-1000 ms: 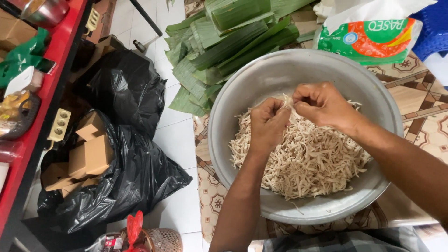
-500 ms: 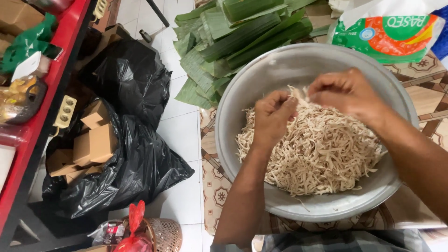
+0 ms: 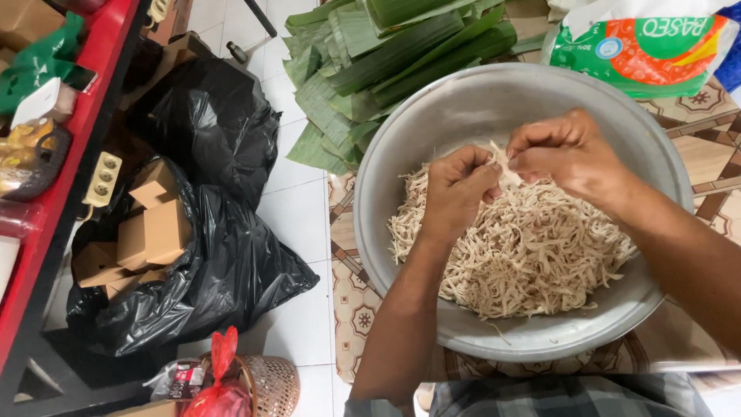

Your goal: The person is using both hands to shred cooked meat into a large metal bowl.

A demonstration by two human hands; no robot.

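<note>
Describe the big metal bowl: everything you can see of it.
The bowl is wide, round and shallow, of dull grey metal with a thin rolled rim and a scuffed, matt inside. It sits upright on a patterned mat, next to banana leaves. A heap of pale shredded strands fills its lower middle; the upper wall is bare. The left hand and right hand meet above the heap, pinching a piece between them. The right forearm crosses the rim.
</note>
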